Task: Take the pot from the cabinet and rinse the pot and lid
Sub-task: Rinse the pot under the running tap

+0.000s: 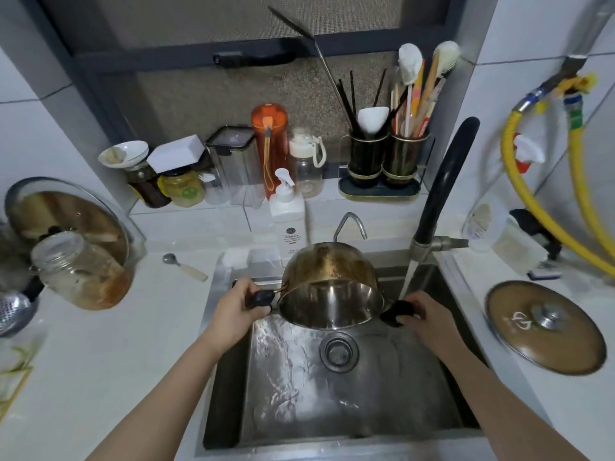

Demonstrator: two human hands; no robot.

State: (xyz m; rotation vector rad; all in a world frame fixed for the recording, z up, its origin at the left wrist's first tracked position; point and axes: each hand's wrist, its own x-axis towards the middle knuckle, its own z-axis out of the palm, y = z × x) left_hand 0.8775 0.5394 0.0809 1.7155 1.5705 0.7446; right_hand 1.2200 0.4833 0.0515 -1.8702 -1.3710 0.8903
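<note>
We hold the shiny round steel pot [331, 291] over the grey metal sink [299, 394], tipped so its open mouth faces us and its browned bottom points away. Our left hand [238, 311] is closed around one black handle, and our right hand [424, 311] is closed around the other. Water runs down from the black bendy tap [442, 181] beside our right hand. The round brown glass lid [545, 326] lies flat on the white counter [100, 361] to the right of the sink.

Home kitchen: steel sink [229, 377], running faucet [442, 181], utensil holders [386, 158], dish soap [288, 217].
</note>
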